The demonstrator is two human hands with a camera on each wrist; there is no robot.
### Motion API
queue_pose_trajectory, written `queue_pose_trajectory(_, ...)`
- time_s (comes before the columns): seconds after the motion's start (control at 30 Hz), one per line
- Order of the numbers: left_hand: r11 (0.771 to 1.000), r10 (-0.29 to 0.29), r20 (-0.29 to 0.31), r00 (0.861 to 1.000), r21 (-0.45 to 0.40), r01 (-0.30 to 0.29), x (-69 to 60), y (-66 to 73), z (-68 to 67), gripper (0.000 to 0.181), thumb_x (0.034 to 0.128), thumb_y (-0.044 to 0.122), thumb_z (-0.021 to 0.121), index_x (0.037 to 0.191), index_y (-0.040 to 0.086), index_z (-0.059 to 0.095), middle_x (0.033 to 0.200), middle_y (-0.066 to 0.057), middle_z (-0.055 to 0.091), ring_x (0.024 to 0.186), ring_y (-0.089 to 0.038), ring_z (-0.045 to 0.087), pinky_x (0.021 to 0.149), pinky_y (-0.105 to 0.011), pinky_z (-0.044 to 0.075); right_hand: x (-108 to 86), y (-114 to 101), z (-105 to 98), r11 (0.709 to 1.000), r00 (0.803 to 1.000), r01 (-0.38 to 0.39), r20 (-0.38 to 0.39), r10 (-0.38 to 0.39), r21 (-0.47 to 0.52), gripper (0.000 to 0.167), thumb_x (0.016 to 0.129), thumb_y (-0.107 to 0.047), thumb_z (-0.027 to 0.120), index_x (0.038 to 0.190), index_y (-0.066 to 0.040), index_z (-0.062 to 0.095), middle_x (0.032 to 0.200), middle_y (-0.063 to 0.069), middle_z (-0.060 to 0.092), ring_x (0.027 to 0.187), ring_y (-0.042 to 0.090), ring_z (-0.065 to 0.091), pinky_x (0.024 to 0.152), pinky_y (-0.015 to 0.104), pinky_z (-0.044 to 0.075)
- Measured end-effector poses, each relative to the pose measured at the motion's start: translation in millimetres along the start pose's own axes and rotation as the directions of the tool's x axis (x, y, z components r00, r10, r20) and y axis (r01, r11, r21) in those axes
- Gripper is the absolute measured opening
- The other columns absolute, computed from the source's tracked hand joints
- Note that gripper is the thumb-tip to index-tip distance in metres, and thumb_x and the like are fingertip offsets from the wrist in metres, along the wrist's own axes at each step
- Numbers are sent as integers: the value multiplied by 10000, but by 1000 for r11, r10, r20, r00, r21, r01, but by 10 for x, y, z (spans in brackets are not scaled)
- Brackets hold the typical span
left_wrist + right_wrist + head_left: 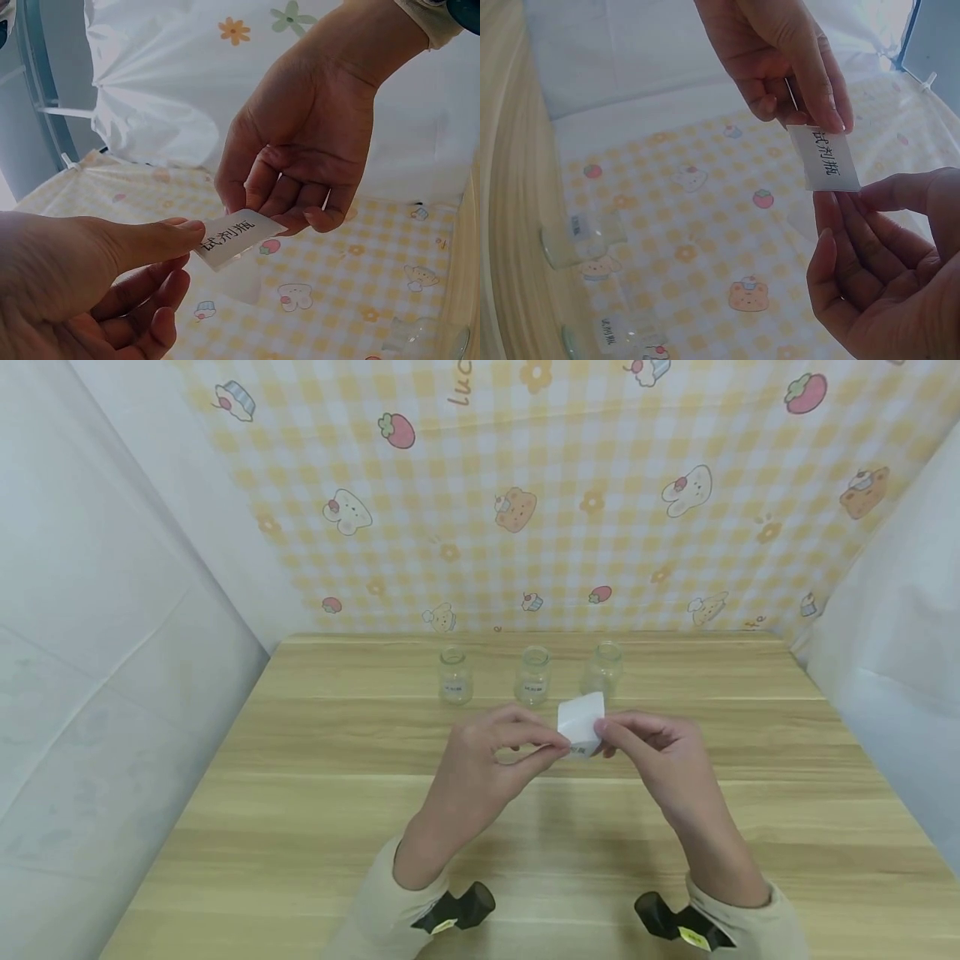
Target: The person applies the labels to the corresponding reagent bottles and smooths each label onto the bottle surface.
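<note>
A small white label (581, 720) with printed black characters is held up between both hands above the table. My left hand (487, 760) pinches its left edge between thumb and fingers. At the opposite edge, my right hand (663, 760) pinches it too. The printed face of the label (234, 238) shows in the left wrist view, with a pale, see-through sheet below it. Behind the hands stand three open glass jars: a left jar (455, 681), a middle jar (533, 681) and a right jar (606, 667). The left and middle jars bear labels; the right jar is partly hidden.
The wood-grain table (300, 827) ends at a yellow checked cloth (480, 552) hanging behind the jars. White sheets hang along the left side (112, 652) and the right side (892, 602).
</note>
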State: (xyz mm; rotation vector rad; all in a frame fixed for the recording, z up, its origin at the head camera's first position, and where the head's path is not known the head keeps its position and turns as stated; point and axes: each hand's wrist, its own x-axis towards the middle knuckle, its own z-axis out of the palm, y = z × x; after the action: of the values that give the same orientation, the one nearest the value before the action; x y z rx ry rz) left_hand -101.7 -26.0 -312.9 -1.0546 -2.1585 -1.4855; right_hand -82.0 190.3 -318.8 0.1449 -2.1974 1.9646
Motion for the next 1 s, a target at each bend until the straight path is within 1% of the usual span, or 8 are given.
queue_pose_trajectory(0.1, 998, 57, 0, 998, 7, -57, 3, -18, 12, 101, 836, 4, 841, 918, 59, 820, 908, -8, 739, 849, -90, 672, 725, -198, 540, 5, -2, -9, 1000, 1000, 7, 8, -7, -14, 142, 981, -23, 672, 957, 74, 773, 814, -6, 752, 739, 161, 673, 739, 258, 559)
queue_pose_trajectory(0.23, 992, 120, 1, 993, 27, -120, 16, -24, 20, 117, 823, -14, 844, 918, 48, 815, 899, -22, 740, 852, -112, 677, 738, -190, 548, 9, 3, -10, 1000, 1000, 11, 5, -11, 0, 153, 983, -18, 666, 966, 100, 762, 845, 3, 762, 727, 158, 684, 709, 259, 570)
queue_pose_trajectory(0.33, 989, 140, -4, 990, 37, -140, 22, -21, 21, 124, 821, -7, 845, 925, 54, 814, 894, -20, 750, 858, -113, 682, 763, -212, 567, 12, 4, -11, 1000, 1000, 6, 0, -6, 17, 164, 984, -17, 665, 974, 124, 749, 859, 11, 766, 720, 152, 690, 691, 258, 576)
queue_pose_trajectory(0.5, 984, 173, -19, 985, 51, -172, 29, -34, 31, 134, 820, 10, 846, 939, 61, 811, 903, -16, 769, 867, -111, 689, 775, -195, 560, 23, 7, -16, 999, 1000, 12, -6, -12, 35, 153, 985, -12, 665, 973, 110, 756, 856, 14, 768, 707, 147, 689, 679, 254, 578)
queue_pose_trajectory(0.57, 984, 173, -23, 985, 55, -172, 30, -35, 36, 140, 816, 10, 848, 940, 64, 811, 914, -16, 779, 870, -112, 693, 790, -179, 551, 25, 10, -15, 999, 1000, 18, -6, -18, 42, 145, 983, -3, 663, 969, 103, 760, 853, 15, 769, 701, 145, 687, 673, 255, 578)
queue_pose_trajectory(0.67, 986, 155, -18, 988, 57, -154, 28, -37, 41, 147, 813, 7, 851, 942, 66, 812, 918, -12, 789, 869, -107, 699, 790, -178, 546, 25, 13, -14, 999, 1000, 21, -10, -21, 42, 143, 983, 0, 660, 971, 98, 763, 851, 14, 771, 698, 143, 688, 668, 256, 578)
queue_pose_trajectory(0.83, 993, 94, 10, 996, 77, -94, 18, -31, 42, 138, 846, 28, 839, 977, 58, 807, 925, -12, 789, 842, -92, 682, 765, -182, 543, 24, 5, -14, 1000, 1000, 15, -22, -14, 10, 169, 990, -20, 658, 994, 121, 750, 859, 2, 774, 705, 148, 689, 678, 263, 583)
queue_pose_trajectory(1.0, 998, 32, 15, 999, 62, -33, 4, -6, 38, 181, 871, 30, 821, 1048, 35, 785, 945, -39, 783, 836, -106, 698, 751, -224, 565, 23, 6, -14, 1000, 1000, 4, -26, -4, -25, 208, 998, -44, 657, 1027, 148, 731, 859, -9, 771, 713, 150, 691, 686, 263, 585)
